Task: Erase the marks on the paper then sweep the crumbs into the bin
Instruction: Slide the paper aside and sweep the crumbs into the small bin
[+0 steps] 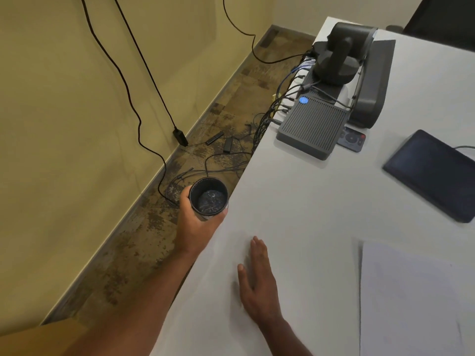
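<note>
Left hand (pixel 195 222) grips a round dark bin (pixel 208 199) beside the smooth white table (pixel 308 201); right hand (pixel 257 281) lies flat, fingers straight.

Black bin (pixel 209 199) off-table; white paper (pixel 416 299) lies flat.

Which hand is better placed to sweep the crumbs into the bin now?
The right hand: it lies flat and open on the table near the edge. The left hand grips the bin just off that edge.
</note>
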`<state>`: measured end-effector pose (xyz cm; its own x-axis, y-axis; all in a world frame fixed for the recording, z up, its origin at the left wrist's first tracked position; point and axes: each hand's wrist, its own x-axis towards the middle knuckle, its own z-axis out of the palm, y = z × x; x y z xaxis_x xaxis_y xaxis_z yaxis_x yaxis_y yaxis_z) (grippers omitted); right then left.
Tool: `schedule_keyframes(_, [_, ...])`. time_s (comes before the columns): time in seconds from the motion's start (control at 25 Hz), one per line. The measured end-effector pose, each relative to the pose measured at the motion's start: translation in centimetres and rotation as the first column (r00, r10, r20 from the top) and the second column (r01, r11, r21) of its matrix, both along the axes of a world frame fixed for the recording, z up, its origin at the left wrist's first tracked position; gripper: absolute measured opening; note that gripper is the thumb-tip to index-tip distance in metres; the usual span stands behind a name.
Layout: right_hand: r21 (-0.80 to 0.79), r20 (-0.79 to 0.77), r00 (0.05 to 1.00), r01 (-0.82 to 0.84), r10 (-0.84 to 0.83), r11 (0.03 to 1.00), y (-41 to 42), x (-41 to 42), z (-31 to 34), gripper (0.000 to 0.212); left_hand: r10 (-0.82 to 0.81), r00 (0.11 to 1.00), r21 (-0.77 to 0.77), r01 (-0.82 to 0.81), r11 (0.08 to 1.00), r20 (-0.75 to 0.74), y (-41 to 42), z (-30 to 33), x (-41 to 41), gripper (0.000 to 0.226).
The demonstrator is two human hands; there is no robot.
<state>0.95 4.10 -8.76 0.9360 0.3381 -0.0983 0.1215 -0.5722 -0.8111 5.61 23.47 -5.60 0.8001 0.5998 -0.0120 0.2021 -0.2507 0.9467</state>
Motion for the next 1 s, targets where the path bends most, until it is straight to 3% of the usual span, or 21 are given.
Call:
schedule_keyframes(0.28, [-0.050,-0.005,1.000,-0.002,0.002,0.999,-4.0,0.3,-0.2,0.064,-0.172,0.985,-0.039,0.172,0.984,0.004,-7.1,1.8,4.6,0.091])
schedule_keyframes(0.44, [-0.063,-0.049,0.999,0.002,-0.005,0.998,-7.2,0.6,0.3,0.065,-0.186,0.982,-0.029,0.185,0.982,-0.036,-9.3,1.1,6.3,0.091])
schedule_keyframes(0.56, [-0.218,0.144,0.980,0.164,-0.135,0.962,-11.8,1.2,0.1,0.064,-0.166,0.984,-0.023,0.165,0.986,-0.058,-10.8,0.9,6.6,0.088])
schedule_keyframes(0.64, [-0.413,0.199,0.954,0.289,-0.224,0.864,-15.4,1.5,0.0,0.072,-0.136,0.988,-0.031,0.134,0.990,-0.067,-11.5,0.9,6.4,0.088])
schedule_keyframes(0.8, [-0.602,0.093,0.946,0.301,-0.309,0.740,-19.6,0.1,-1.0,0.083,-0.110,0.989,-0.033,0.107,0.994,-0.102,-12.7,1.4,6.2,0.100])
schedule_keyframes(0.88, [-0.604,0.014,0.958,0.236,-0.286,0.761,-19.9,-0.3,-1.5,0.084,-0.035,0.989,0.000,0.035,0.999,-0.140,-14.2,1.3,4.7,0.105])
schedule_keyframes(1.0, [-0.545,-0.057,0.976,0.145,-0.210,0.826,-18.3,-0.3,-1.4,0.080,0.101,0.985,0.127,-0.083,0.988,-0.138,-18.1,-1.1,0.5,0.085])
